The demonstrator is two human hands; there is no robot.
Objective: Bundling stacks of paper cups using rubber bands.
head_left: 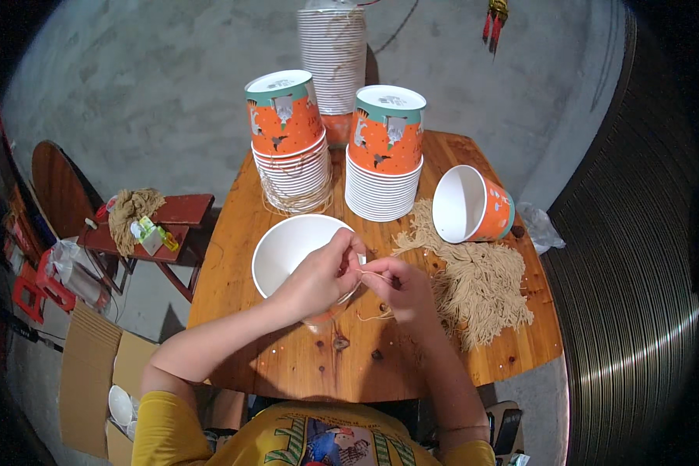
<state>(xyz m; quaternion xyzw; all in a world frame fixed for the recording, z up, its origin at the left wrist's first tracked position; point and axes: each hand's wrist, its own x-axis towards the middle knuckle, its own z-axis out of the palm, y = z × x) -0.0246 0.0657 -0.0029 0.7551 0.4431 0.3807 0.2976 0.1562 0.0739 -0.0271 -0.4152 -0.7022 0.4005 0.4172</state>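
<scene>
Tan, thin string (375,274) runs between left hand (322,273) and right hand (408,293), each grip pinching it, by rim of round, white-lined tub (287,247); shaggy strand bundle (485,293) lies right on grained wooden table (287,369).

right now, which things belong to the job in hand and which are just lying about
Likely the job:
strand pinched between left hand and right hand
near cup
string bundle
tipped cup
cup stacks

Likely just about:
red stool
bench
plastic bag
</scene>
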